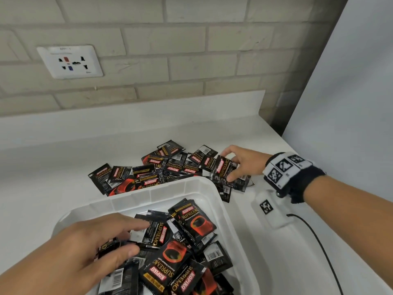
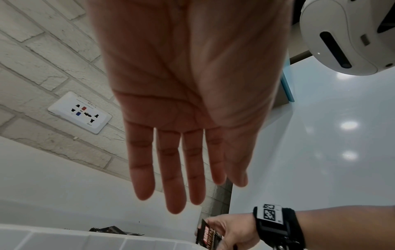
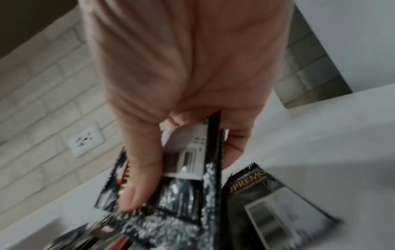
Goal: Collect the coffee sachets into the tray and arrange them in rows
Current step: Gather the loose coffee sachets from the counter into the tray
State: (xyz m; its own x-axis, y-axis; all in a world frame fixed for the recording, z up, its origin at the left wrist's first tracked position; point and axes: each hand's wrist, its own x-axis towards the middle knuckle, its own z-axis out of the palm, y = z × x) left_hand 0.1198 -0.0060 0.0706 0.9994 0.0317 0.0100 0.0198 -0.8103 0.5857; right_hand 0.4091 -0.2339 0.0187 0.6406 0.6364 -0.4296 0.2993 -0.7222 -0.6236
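A black Kopiko Supremo coffee sachet (image 1: 223, 167) is pinched in the right hand (image 1: 244, 161), the thumb laid on one face and the fingers curled behind the other; in the right wrist view the same sachet (image 3: 192, 169) is seen with its barcode panel turned toward the palm, though that picture is blurred. The held sachet is at the right end of a loose pile of sachets (image 1: 161, 169) spread on the white countertop (image 1: 53, 177), just beyond the far rim of the white plastic tray (image 1: 229, 211). Whether the held sachet is clear of those beneath it cannot be told.

The left hand (image 1: 91, 241) is held flat over the tray, fingers straight and slightly spread, nothing gripped; in the left wrist view the open palm (image 2: 181, 101) is shown empty. Beneath it, a jumbled heap of sachets (image 1: 187, 252) is lying in the tray, overlapping at mixed angles, some face up and some barcode side up.

A black wristband with square printed markers (image 1: 285, 169) is worn on the right wrist, and a white device with a cable (image 1: 272, 209) is seen below it. A white wall socket (image 1: 70, 61) is set in the pale brick wall (image 1: 191, 50) behind the counter.
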